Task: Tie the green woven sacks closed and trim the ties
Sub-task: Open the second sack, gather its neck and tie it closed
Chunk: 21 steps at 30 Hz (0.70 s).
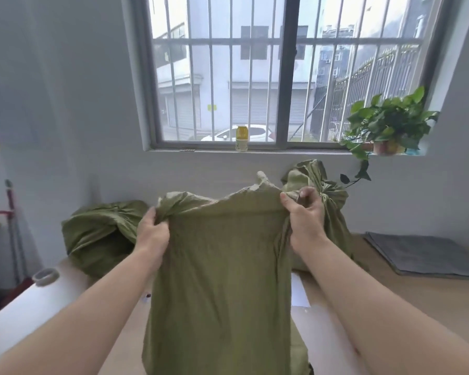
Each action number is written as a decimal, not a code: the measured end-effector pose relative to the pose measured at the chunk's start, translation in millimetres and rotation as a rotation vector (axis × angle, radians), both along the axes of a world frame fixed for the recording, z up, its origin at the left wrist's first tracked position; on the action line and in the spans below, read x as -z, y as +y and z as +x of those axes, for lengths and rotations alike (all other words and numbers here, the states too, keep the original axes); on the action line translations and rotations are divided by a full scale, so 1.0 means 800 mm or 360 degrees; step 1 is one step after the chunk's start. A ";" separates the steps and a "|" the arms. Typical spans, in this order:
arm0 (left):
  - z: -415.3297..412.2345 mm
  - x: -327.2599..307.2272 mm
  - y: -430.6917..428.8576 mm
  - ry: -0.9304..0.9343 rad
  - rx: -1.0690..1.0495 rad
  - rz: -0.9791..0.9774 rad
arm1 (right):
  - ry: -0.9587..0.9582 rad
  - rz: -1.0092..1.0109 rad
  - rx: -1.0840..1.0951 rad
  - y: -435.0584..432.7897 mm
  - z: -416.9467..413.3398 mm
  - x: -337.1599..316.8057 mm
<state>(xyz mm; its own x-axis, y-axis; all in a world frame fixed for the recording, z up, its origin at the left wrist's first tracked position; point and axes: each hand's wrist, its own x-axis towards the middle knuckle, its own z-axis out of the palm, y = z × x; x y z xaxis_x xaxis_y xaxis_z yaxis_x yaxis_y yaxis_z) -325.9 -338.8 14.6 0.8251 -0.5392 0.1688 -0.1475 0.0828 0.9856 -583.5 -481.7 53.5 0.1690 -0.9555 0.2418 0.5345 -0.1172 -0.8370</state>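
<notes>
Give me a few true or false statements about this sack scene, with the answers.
1. The left hand and right hand both grip the front sack at its top edge. True.
2. The rear sack by the right hand gapes open. False: its neck is cinched.
3. The potted plant stands at the left end of the windowsill. False: right end.
4. A yellow-capped bottle stands on the windowsill. True.

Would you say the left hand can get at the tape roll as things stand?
Probably not straight away: the left hand grips the top edge of the green woven sack and would have to let go first. Nothing else seems to block the way to the tape roll.
</notes>
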 end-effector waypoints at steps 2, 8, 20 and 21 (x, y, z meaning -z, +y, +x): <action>0.025 -0.007 0.003 0.0205 -0.0137 -0.0177 | 0.0084 -0.0112 0.0311 -0.007 -0.011 -0.024; 0.040 -0.011 0.019 0.0408 -0.0229 -0.0127 | 0.0259 0.0087 0.0434 -0.002 -0.027 -0.004; 0.022 -0.060 0.016 0.0425 0.0232 -0.0452 | 0.0548 0.0209 0.0337 0.004 -0.014 -0.042; 0.024 -0.064 0.019 0.0484 0.0157 -0.0596 | 0.0529 0.0172 0.0410 0.008 -0.017 -0.052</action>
